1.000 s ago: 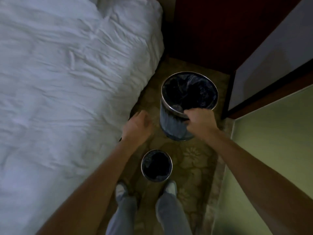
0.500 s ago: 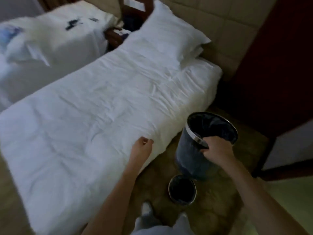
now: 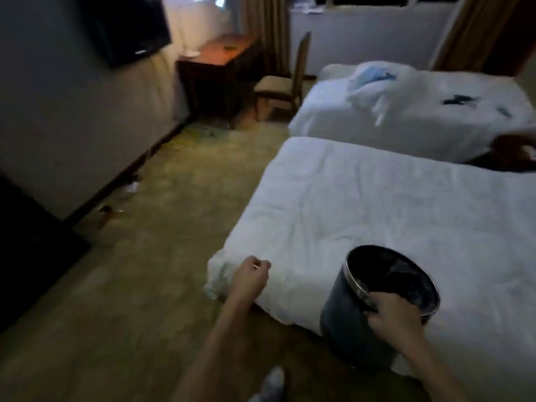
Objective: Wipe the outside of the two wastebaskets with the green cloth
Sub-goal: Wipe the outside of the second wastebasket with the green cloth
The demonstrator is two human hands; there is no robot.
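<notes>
Right hand (image 3: 396,316) tight around the wastebasket (image 3: 339,320) rim

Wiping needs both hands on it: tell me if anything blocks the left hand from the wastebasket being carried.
Nothing visible does. The left hand hangs empty by the corner of the bed; the wastebasket, gripped at its rim by the right hand, is to its right, with only bedding behind the gap.

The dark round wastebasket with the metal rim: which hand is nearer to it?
The right hand. It grips the rim of the dark round wastebasket on the near side. The left hand holds nothing, apart from it to its left, by the white bed.
</notes>
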